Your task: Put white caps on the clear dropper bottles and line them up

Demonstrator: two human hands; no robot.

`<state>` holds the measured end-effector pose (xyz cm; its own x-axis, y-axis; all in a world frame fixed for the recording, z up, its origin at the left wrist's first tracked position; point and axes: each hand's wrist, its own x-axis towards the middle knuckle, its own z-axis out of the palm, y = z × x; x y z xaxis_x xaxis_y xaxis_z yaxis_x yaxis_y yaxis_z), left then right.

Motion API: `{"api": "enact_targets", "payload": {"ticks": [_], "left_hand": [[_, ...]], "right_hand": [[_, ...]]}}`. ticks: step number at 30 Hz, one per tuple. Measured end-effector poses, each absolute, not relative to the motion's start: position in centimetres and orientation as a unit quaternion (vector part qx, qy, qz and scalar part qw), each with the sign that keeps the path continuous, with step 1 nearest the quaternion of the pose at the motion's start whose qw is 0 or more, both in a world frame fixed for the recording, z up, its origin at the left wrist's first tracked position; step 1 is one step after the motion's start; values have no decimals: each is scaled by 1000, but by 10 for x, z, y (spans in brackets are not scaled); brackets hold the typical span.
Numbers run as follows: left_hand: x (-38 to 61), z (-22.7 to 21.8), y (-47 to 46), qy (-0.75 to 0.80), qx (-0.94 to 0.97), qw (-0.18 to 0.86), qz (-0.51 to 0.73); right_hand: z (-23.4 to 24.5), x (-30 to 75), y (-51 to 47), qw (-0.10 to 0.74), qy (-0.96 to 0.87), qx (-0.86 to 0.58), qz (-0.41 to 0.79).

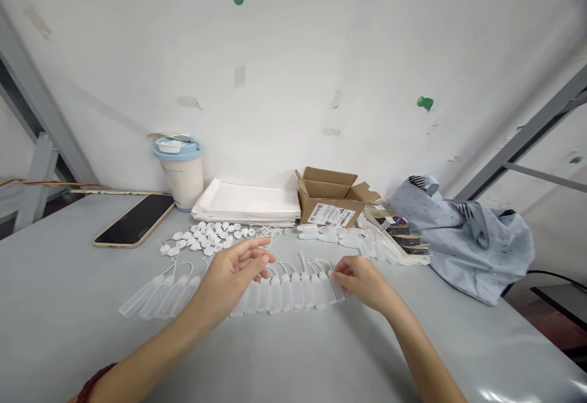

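Observation:
A row of several small clear plastic bottles (293, 290) with attached caps lies flat on the grey table (68, 305). My left hand (233, 274) hovers over the middle of the row, fingers stretched out and loosely apart, holding nothing. My right hand (362, 280) is at the right end of the row, fingers pinched on the last bottle (336, 287). More clear bottles (160, 293) lie at the left end. A heap of small white caps (206, 238) sits behind the row.
A phone (135, 221) lies at the back left beside a lidded cup (180, 170). A stack of white bags (250, 202), an open cardboard box (332, 198), more loose bottles (362, 241) and a blue cloth bag (463, 232) line the back and right.

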<state>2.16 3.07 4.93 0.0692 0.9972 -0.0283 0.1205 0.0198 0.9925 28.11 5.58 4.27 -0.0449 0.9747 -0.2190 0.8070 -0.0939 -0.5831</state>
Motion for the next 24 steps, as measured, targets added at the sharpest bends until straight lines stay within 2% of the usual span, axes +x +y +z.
{"api": "enact_targets", "payload": {"ticks": [14,16,21,24], "left_hand": [[9,37,52,564,570,416,429],[5,32,55,574,601,365,419],[-5,19,65,543,747,162,347],[-8,16,67,502,798,121,311]], "right_hand": [[38,289,63,165,-663,-675,279],[37,292,67,178,-665,-681,250],[31,304,81,228,-667,-701,107],[24,312,88,241,-671,-700,42]]}}
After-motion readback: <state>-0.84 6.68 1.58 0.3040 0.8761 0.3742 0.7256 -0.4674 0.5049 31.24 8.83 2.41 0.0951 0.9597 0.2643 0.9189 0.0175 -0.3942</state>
